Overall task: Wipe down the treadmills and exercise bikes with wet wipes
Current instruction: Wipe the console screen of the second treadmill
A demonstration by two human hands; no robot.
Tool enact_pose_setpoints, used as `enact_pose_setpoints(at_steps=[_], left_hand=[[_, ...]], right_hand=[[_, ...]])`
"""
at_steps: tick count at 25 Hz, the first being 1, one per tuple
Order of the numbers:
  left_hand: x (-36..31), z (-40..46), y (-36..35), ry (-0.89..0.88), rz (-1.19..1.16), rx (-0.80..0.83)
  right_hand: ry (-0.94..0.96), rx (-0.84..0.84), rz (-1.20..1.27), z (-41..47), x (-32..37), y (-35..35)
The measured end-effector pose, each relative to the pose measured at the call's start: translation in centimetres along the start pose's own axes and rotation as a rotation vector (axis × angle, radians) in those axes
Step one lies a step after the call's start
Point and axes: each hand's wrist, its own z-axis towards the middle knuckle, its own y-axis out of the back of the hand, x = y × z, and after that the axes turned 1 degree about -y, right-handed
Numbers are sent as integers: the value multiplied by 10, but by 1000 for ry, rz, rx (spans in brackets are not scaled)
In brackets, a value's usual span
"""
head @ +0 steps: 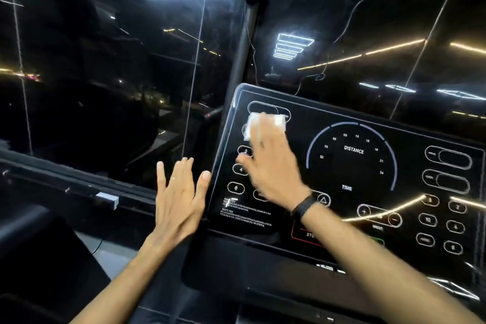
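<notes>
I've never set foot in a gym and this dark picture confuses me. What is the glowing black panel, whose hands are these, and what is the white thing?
The picture comes from a camera worn on a person's head, looking forward and down, so the two bare arms are that person's own. The glossy black panel with white printed markings is a treadmill's control console: it shows a round dial labelled DISTANCE and TIME, numbered buttons on both sides, and plus and minus keys. The right hand, with a black wristband, presses a white crumpled wet wipe against the console's upper left area; the hand looks blurred, which suggests wiping motion. The left hand is open, fingers straight, beside the console's left edge; whether it touches the edge I cannot tell. Behind is dark glass reflecting ceiling light strips.
</notes>
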Motion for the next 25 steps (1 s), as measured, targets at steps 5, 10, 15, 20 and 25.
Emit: enact_pose_setpoints(at_steps=[5,10,15,20,25], left_hand=[[-17,-5,0,80,-252,117],[-35,-11,-17,-212,-90,-52],[-101,-24,-39,-540,-147,-61],[-145,-42,-68,-594,-201,-19],[-163,-46,-89,-597,-152,-18]], right_hand=[[461,242,-93,-123,4,-14],[-296,70,-2,-151,-42,6],[98,270,-240,-245,-88,10],[-901,0,-129,-293,-132,13],[-658,228,-130,-377,-136,18]])
